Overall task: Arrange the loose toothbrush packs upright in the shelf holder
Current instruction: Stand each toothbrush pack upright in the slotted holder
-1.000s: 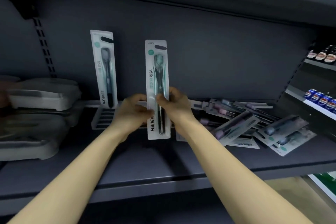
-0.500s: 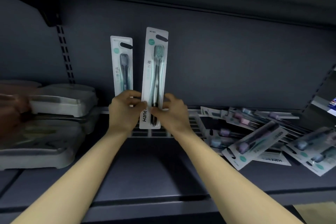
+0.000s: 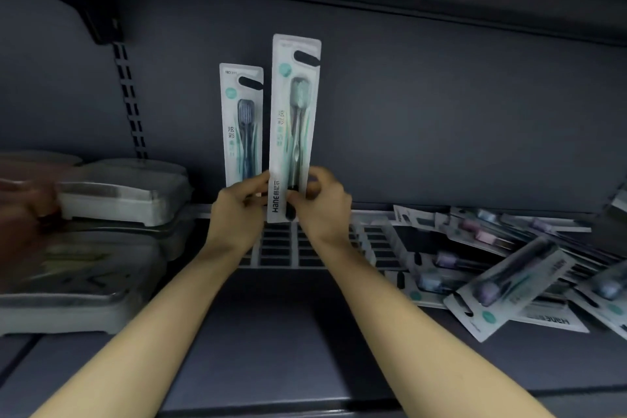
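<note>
Dark grey shelving fills the view, with a slotted upright strip (image 3: pixel 130 102) on the back panel and a grey shelf board (image 3: pixel 271 343) running beneath both forearms. Both hands grip one toothbrush pack (image 3: pixel 293 125) near its lower end: the left hand (image 3: pixel 237 210) has its fingertips curled onto the pack's left edge, and the right hand (image 3: pixel 322 207) pinches the right edge between thumb and fingers. That held pack stands nearly upright, leaning slightly to the right at the top, and its bottom edge sits just above the white slotted holder (image 3: pixel 291 248), whose grid of dark openings shows directly below the fingers and between the two wrists. Whether the bottom edge has entered a slot cannot be told. Just left of the left fingertips, a second toothbrush pack (image 3: pixel 241 122) stands upright against the back panel, its base hidden behind the left hand. Well to the right of the right fingers, a loose heap of toothbrush packs (image 3: pixel 502 282) lies flat and overlapping on the shelf, some covering the right part of the holder. Far left of the left hand sit stacked pale trays (image 3: pixel 112 193), blurred at that edge.
</note>
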### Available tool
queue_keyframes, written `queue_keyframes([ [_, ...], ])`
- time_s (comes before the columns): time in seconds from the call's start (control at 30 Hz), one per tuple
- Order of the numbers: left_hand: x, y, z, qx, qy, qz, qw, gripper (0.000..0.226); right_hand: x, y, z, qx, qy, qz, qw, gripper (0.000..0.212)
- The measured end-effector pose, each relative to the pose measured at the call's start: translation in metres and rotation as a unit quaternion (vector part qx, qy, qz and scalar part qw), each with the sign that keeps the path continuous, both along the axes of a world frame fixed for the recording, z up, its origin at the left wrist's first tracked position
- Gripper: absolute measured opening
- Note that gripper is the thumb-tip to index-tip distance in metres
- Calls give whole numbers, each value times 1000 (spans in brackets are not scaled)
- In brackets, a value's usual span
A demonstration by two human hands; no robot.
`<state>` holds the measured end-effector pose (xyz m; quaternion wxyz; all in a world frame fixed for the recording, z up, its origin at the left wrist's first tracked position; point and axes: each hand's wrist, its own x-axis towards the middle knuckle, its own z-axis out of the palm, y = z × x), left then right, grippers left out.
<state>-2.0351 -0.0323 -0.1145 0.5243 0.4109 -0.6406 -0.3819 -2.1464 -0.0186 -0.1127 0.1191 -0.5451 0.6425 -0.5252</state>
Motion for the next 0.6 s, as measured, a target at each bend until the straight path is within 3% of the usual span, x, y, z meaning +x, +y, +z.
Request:
queue_keyframes([
  [0.37,-7,-10,-5,-14,-35,-61,997,75,-2,-8,-2,23,-6,-41,999,32],
  [0.6,-8,-18,-15,-3,-26,-24,999,61,0,-14,-4,30,-3,-36,999,26],
])
